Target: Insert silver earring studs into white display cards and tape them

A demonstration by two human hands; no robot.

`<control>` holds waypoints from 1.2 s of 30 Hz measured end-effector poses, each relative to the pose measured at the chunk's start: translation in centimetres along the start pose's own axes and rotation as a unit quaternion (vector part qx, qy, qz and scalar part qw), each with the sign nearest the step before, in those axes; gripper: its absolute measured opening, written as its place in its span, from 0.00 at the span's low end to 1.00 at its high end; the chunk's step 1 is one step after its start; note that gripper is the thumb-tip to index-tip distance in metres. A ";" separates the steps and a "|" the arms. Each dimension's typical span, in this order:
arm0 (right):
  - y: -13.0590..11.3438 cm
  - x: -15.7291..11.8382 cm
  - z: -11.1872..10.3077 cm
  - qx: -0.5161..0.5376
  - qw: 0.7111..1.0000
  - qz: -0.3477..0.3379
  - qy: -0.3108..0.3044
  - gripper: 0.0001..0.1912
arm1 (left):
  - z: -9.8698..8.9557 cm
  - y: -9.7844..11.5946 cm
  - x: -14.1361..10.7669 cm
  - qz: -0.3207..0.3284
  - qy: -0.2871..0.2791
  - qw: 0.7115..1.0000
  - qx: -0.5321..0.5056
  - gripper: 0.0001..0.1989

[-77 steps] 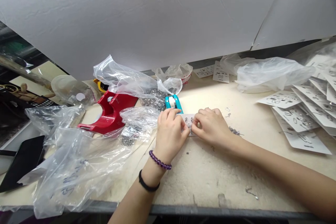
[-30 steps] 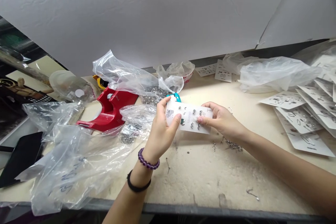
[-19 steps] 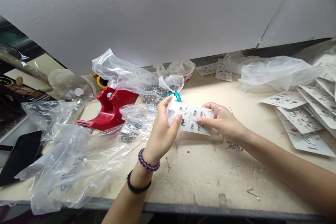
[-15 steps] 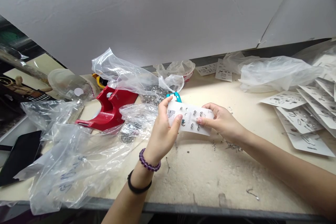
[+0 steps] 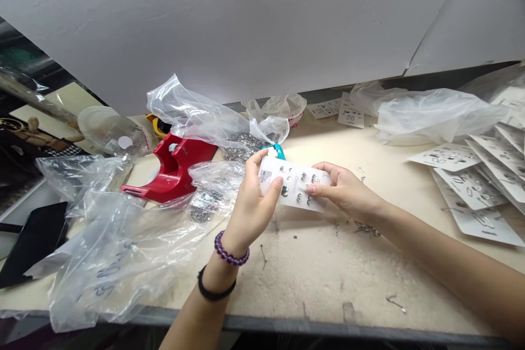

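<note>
A white card (image 5: 293,197) with several small silver earrings on it is held tilted above the table, between both hands. My left hand (image 5: 256,199) grips its left end, thumb on the front face and fingers behind. My right hand (image 5: 348,191) pinches the right end, its thumb by the lower right earrings. Part of a teal object (image 5: 279,151) shows just behind the card. Below my right hand lies a small pile of silver pieces (image 5: 367,228).
Clear plastic bags (image 5: 110,262) and a red tape dispenser (image 5: 174,167) lie to the left, near a black phone-like object (image 5: 35,240). Overlapping cards (image 5: 476,186) and a cloudy bag (image 5: 435,115) occupy the right. The table's front edge (image 5: 295,325) runs below.
Both hands and the card have shifted very slightly left. The view has also moved a little. The grip on the card looks the same.
</note>
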State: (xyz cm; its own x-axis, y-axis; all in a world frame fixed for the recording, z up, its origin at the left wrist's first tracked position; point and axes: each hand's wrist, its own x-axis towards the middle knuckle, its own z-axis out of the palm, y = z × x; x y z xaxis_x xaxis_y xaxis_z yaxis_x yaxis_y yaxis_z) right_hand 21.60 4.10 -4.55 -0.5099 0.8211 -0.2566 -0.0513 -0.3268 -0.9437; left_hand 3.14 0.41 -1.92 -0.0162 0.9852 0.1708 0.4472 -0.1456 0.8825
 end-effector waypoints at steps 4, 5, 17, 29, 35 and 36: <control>-0.1 -0.1 0.0 0.000 1.000 -0.005 -0.012 0.19 | -0.2 0.0 0.0 -0.005 -0.002 1.000 0.004 0.25; -0.2 -0.1 0.1 -0.003 1.000 -0.008 -0.005 0.19 | -0.2 0.0 0.0 -0.006 -0.002 1.000 0.003 0.25; -0.5 -0.3 0.6 -0.024 0.998 -0.039 0.052 0.18 | 0.0 0.8 -0.5 0.163 0.082 0.962 0.203 0.22; -0.6 -0.7 1.0 -0.087 0.989 -0.108 0.043 0.18 | 0.2 1.4 -0.7 0.221 0.048 0.916 0.331 0.06; -0.6 -0.9 1.1 -0.111 0.987 -0.113 0.034 0.16 | 0.4 1.4 -0.8 0.185 0.048 0.926 0.325 0.06; -0.6 -0.9 1.2 -0.114 0.986 -0.114 0.036 0.16 | 0.5 1.4 -0.8 0.178 0.050 0.927 0.326 0.07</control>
State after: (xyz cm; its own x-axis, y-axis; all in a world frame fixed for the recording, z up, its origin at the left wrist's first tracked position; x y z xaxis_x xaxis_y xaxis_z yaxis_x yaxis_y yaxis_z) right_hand 21.07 2.96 -3.50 -0.4439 0.8953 -0.0383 0.0410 -0.0224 -0.9989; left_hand 4.24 -0.57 -1.02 0.1683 0.8668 0.4693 0.8853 -0.3423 0.3148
